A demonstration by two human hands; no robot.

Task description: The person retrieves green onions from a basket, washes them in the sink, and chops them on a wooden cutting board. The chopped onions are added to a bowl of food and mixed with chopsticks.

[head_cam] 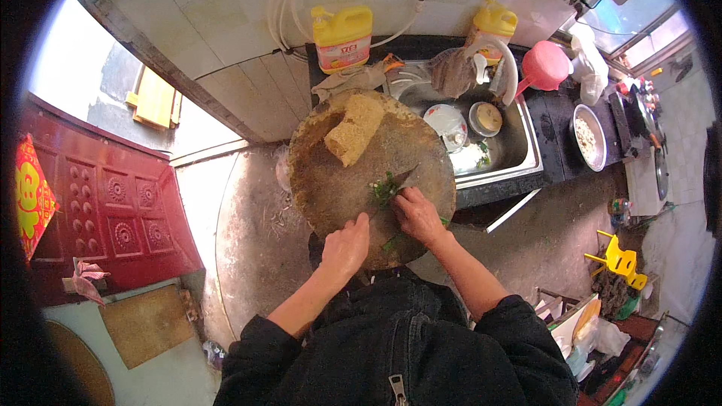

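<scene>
A thick round wooden chopping block (333, 192) stands in front of me. My left hand (344, 245) is closed at the near end of a kitchen knife (407, 173), apparently around its handle, which the fingers hide. The dark blade slants away to the right across the block. Chopped green leaves (383, 189), likely scallion, lie in a small heap against the blade. Just right of the blade, my right hand (417, 214) grips a bunch of greens (444, 221), mostly covered by the fingers. More green bits (388, 245) lie on the block's near side.
A folded tan cloth or sponge-like piece (354, 129) rests on the block's far side. Behind and right is a steel sink (522, 141) with bowls (445, 124). A yellow detergent jug (342, 39) stands at the wall. A bowl of pale pieces (588, 138) sits on the right counter.
</scene>
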